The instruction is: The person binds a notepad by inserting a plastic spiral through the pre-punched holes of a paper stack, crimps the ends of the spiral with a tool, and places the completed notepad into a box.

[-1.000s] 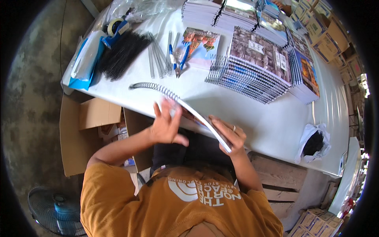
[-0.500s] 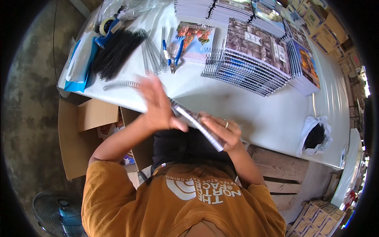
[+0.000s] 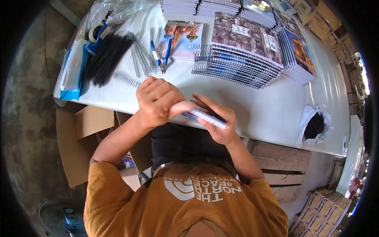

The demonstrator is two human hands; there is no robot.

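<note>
The book (image 3: 210,119) is lying between the 2 hands. The right hand (image 3: 221,120) is grasping it between thumb and fingers. The left hand (image 3: 158,100) is clenching at its other end; what that fist is enclosing, I cannot tell. A blurred spiral coil (image 3: 129,79) is projecting just beyond the left knuckles.

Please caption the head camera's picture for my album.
Right hand holding a book, left hand curled at its other end, a blurred wire coil extending beyond.
</note>
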